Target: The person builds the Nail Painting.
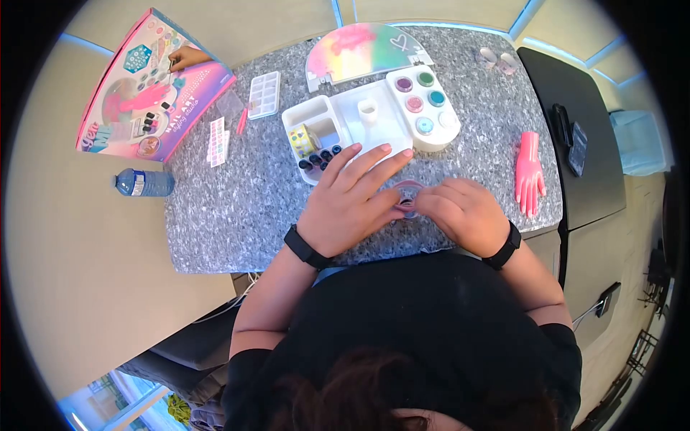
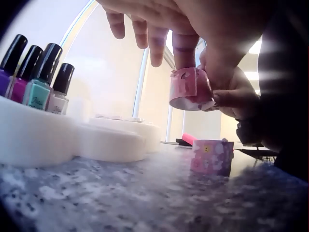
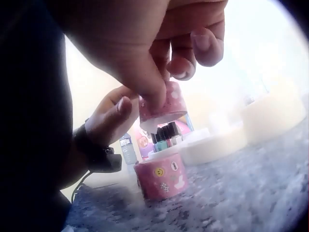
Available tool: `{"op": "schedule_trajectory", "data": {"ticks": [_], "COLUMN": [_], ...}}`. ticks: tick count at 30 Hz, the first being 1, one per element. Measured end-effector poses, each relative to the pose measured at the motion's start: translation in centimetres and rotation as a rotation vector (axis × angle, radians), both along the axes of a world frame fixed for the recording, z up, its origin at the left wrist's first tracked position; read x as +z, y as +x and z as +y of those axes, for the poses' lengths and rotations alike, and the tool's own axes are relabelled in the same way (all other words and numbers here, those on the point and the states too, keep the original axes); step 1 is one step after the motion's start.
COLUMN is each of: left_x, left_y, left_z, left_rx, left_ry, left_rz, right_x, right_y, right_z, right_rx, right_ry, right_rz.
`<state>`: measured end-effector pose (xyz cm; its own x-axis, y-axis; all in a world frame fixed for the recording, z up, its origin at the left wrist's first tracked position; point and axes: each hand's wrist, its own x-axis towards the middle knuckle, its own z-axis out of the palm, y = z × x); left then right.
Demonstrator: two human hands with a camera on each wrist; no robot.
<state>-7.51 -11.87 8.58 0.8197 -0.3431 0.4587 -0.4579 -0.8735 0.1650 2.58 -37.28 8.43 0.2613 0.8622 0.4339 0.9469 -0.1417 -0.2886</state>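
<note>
My right hand pinches a pink sticker roll between thumb and fingers and holds it tilted. Directly below, a second pink sticker roll, printed with a smiley and other small pictures, stands on the grey speckled table, a gap between the two. The left hand is spread flat with its fingers extended. Its index finger and thumb reach the held roll's near side, and the other fingertips overlap the edge of the white tray in the head view.
Dark-capped nail polish bottles and a yellow roll sit in the tray. Glitter pots fill its right side. A pink model hand lies at right. A nail art box and water bottle stand left.
</note>
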Motion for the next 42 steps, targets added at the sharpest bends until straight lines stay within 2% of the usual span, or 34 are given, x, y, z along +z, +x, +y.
{"op": "schedule_trajectory", "data": {"ticks": [3, 5, 20, 34, 42], "left_x": [-0.3, -0.6, -1.2, -1.0, -1.0], "left_y": [-0.5, -0.7, -1.0, -1.0, -1.1], "left_z": [0.5, 0.4, 0.1, -0.6, -0.7], "left_rx": [-0.013, -0.034, -0.092, -0.13, -0.181], "left_ry": [0.012, -0.001, -0.102, -0.124, -0.133], "left_rz": [0.039, 0.034, 0.141, 0.13, 0.012], "right_x": [0.2, 0.2, -0.6, -0.8, -0.3], "right_y": [-0.3, -0.2, -0.6, -0.7, -1.0], "right_z": [-0.3, -0.9, -1.4, -2.2, -2.7], "right_rx": [-0.059, -0.012, 0.044, 0.051, 0.023], "right_ry": [-0.003, -0.083, -0.181, -0.122, -0.067], "right_rz": [0.01, -0.03, 0.094, 0.153, 0.128]}}
